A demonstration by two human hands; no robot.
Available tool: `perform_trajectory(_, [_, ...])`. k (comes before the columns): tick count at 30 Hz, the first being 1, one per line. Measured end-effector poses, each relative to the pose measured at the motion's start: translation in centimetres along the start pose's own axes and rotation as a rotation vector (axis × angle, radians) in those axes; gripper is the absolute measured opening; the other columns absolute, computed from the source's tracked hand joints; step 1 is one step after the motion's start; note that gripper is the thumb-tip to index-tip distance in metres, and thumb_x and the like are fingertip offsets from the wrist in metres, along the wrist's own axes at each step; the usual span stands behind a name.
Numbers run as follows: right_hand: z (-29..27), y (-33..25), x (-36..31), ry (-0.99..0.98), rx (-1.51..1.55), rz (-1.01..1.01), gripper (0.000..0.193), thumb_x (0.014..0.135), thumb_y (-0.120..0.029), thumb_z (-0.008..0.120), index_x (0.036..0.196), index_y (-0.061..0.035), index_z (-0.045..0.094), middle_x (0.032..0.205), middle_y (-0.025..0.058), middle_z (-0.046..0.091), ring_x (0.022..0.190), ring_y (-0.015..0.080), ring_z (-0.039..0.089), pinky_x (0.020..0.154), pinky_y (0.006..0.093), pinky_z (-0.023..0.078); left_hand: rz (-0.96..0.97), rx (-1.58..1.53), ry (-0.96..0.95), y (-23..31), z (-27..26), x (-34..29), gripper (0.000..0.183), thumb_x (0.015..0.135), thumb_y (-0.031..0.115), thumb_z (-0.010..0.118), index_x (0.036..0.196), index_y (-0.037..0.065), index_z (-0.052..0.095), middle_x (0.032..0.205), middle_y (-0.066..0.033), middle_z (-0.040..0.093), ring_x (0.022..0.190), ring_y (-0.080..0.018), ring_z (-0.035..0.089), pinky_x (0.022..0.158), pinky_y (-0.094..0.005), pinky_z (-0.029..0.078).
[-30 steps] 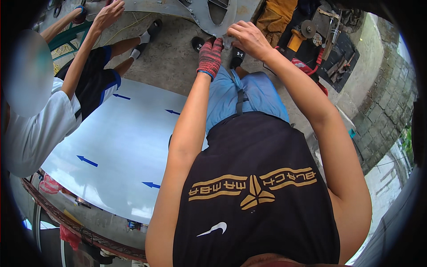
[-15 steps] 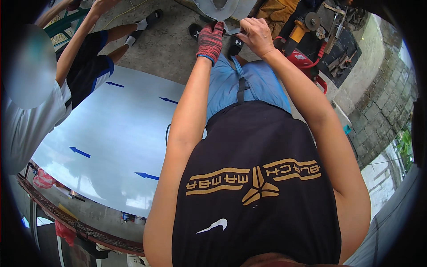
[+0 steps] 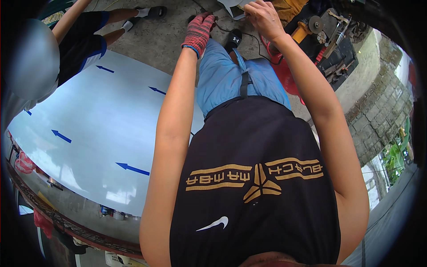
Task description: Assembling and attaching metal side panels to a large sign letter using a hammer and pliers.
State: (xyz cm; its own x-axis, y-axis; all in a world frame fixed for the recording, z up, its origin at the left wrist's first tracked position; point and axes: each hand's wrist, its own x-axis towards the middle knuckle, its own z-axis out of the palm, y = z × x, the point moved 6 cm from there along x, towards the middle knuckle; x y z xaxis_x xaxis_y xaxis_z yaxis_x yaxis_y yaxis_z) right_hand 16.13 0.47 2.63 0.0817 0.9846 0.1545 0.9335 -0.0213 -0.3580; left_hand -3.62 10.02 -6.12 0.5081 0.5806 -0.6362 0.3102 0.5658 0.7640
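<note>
My left hand (image 3: 199, 32) wears a red and dark knitted glove with a blue cuff. It is raised at the upper middle, its fingers pressed together; whatever they hold, if anything, is hidden. Bare, my right hand (image 3: 264, 21) is closed at the top edge, fingertips against the edge of a light grey sheet metal piece (image 3: 234, 8). Most of that piece lies outside the picture. A gap separates the gloved hand from the metal. Below both hands are my blue trousers (image 3: 222, 80) and a dark sandal (image 3: 233, 40).
A large pale sheet (image 3: 106, 107) with blue arrow marks lies at left. Another person's legs (image 3: 120, 24) are beyond it. At right are a yellow angle grinder (image 3: 304, 30), a red plastic stool (image 3: 284, 73) and metal scraps (image 3: 338, 69). A dark cable (image 3: 258, 42) crosses the concrete floor.
My gloved hand has come away from the metal, moving left and slightly down. My right hand has shifted slightly right and up. The view has shifted, and less of the other person shows.
</note>
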Motion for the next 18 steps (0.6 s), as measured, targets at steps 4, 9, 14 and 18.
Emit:
perform_trajectory(4, [-0.1,0.4,1.1,-0.125,0.152,0.004,0.011,0.083,-0.013,0.067,0.088,-0.0104,0.057,0.086,0.0073,0.057,0.093,0.0299,0.054,0.083,0.0413,0.040,-0.050,-0.021,0.070,-2.3,-3.7,-1.6,0.034,0.104,0.023,0.061,0.132,0.004,0.064,0.119,-0.0085,0.073,0.102,-0.0178,0.069,0.089,-0.0320,0.055])
perform_trajectory(9, [-0.3,0.3,1.1,-0.114,0.135,-0.049,0.012,0.084,-0.013,0.068,0.089,-0.0105,0.057,0.089,0.0068,0.058,0.094,0.0305,0.054,0.083,0.0424,0.040,-0.125,-0.158,0.152,-5.5,-5.3,-4.6,0.034,0.105,0.027,0.061,0.130,0.004,0.064,0.121,-0.0113,0.072,0.099,-0.0188,0.069,0.087,-0.0319,0.056])
perform_trajectory(14, [0.2,0.4,0.9,-0.070,0.020,-0.074,0.013,0.086,-0.020,0.069,0.092,-0.0132,0.059,0.091,0.0025,0.063,0.098,0.0257,0.061,0.085,0.0402,0.044,-0.130,-0.191,0.208,-7.4,-6.3,-7.9,0.035,0.104,0.029,0.061,0.130,0.006,0.064,0.120,-0.0115,0.072,0.093,-0.0183,0.069,0.084,-0.0316,0.056])
perform_trajectory(18, [1.0,0.7,0.5,-0.103,0.026,-0.010,0.013,0.087,-0.019,0.069,0.091,-0.0118,0.059,0.094,0.0032,0.064,0.101,0.0269,0.061,0.084,0.0408,0.044,-0.165,-0.231,0.269,-8.5,-7.5,-10.2,0.034,0.104,0.029,0.062,0.131,0.007,0.062,0.117,-0.0109,0.073,0.088,-0.0156,0.068,0.082,-0.0309,0.056])
